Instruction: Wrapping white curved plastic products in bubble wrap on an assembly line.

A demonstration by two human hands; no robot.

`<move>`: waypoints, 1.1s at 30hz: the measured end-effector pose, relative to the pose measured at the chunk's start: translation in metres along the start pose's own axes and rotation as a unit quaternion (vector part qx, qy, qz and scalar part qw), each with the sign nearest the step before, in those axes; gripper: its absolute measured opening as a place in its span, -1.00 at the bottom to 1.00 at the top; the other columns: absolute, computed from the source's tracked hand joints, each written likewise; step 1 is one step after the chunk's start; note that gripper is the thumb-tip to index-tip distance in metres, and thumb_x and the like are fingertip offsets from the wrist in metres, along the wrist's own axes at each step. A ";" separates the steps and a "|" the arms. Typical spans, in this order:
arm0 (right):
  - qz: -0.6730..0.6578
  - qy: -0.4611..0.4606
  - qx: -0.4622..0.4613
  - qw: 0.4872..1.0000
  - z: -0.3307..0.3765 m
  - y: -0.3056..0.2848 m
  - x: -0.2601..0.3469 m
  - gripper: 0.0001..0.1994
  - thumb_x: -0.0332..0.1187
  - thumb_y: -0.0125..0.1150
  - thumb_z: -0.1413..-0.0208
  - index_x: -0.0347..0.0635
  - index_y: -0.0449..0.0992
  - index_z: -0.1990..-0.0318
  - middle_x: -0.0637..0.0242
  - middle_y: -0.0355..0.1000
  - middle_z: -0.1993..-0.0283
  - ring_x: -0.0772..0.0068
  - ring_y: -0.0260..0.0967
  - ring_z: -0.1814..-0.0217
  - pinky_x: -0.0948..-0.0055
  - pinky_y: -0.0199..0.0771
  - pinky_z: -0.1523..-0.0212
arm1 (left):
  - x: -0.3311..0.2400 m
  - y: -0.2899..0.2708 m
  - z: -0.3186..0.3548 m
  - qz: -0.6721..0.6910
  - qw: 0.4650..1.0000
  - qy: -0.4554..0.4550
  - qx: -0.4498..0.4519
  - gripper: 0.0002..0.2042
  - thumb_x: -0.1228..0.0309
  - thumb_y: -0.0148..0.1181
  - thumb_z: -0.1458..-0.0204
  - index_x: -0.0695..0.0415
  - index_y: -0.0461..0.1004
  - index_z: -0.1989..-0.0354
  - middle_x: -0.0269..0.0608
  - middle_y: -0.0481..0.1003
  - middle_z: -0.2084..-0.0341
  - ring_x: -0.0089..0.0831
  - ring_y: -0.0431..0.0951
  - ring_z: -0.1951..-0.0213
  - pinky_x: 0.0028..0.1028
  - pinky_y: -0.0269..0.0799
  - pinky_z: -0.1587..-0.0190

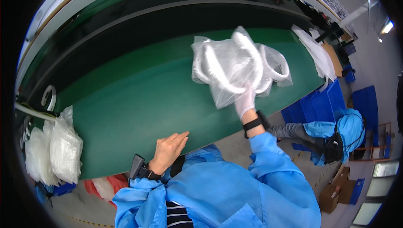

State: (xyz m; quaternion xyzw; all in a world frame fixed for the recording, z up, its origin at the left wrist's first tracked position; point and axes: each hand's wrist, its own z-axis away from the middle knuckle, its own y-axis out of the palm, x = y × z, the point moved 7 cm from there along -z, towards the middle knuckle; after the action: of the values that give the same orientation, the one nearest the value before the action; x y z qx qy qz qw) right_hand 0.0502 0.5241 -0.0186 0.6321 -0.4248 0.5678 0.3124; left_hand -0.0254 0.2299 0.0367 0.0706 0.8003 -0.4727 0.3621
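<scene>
My right hand (246, 102), in a thin white glove, grips the near edge of a clear plastic bag (224, 91) with a white curved, ring-like part (218, 70) inside. Its fingertips are partly lost against the white and slightly blurred. Another bagged white ring (280, 74) is just to the right, overlapping the first; I cannot tell exactly how many there are. My left hand (169, 149) is bare and rests at the near edge of the green table (138, 114), fingers stretched out, with nothing in it. Both wrists carry black straps.
Stacks of clear bubble bags (66, 148) stand at the table's left end, below a white hooked part (49, 98). White sheets (317, 56) lie at the right end. Beyond are blue bins (321, 102) and a bent-over person in blue (348, 131). A dark belt (168, 22) runs behind.
</scene>
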 end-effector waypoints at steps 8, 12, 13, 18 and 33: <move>0.065 0.094 0.169 0.979 -0.067 -0.039 -0.108 -0.56 0.04 -0.13 -0.15 -0.23 0.31 0.24 0.18 0.29 0.30 0.31 0.28 0.32 0.41 0.34 0.34 | 0.056 -0.017 0.057 -0.050 0.995 -0.067 -0.045 -0.86 0.41 0.14 0.04 0.15 0.50 0.30 -0.20 0.44 0.56 -0.25 0.50 0.52 -0.35 0.43 0.49; 0.057 0.191 0.220 0.955 -0.064 -0.058 -0.062 -0.53 0.10 -0.15 -0.15 -0.18 0.33 0.42 0.28 0.25 0.52 0.42 0.23 0.56 0.52 0.24 0.60 | 0.107 -0.070 0.107 -0.127 0.961 -0.206 -0.132 -0.81 0.43 0.11 0.05 0.15 0.46 0.24 -0.18 0.42 0.46 -0.23 0.48 0.41 -0.33 0.43 0.36; 0.049 0.228 0.234 0.944 -0.053 -0.050 -0.053 -0.51 0.12 -0.16 -0.14 -0.16 0.33 0.47 0.31 0.24 0.58 0.45 0.22 0.62 0.54 0.22 0.66 | 0.117 -0.090 0.121 -0.149 0.944 -0.231 -0.184 -0.80 0.43 0.11 0.06 0.15 0.45 0.23 -0.17 0.42 0.43 -0.22 0.46 0.37 -0.32 0.42 0.32; 0.280 0.374 0.195 0.863 0.037 0.022 -0.020 -0.45 0.22 -0.07 -0.05 -0.05 0.27 0.68 0.45 0.12 0.82 0.63 0.01 0.87 0.69 -0.10 0.87 | 0.158 -0.197 0.208 -0.303 0.819 -0.364 -0.324 -0.54 0.51 0.19 0.21 0.16 0.31 0.03 -0.04 0.33 0.18 -0.10 0.36 0.13 -0.29 0.34 0.10; 0.081 0.243 0.685 0.682 0.273 0.586 0.062 -0.71 -0.19 0.01 -0.16 -0.21 0.36 0.47 0.34 0.30 0.64 0.59 0.21 0.71 0.65 0.21 0.70 | 0.274 -0.347 0.291 -0.387 0.792 -0.339 -0.330 -0.54 0.64 0.07 0.33 0.15 0.40 0.10 -0.09 0.46 0.18 -0.20 0.48 0.12 -0.38 0.39 0.13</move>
State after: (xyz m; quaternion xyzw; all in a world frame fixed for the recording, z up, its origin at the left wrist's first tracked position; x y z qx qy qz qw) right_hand -0.3496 0.0134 -0.0525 0.4724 0.1242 0.8573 -0.1627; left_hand -0.2333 -0.2568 0.0196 -0.5334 0.6937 -0.2744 0.3987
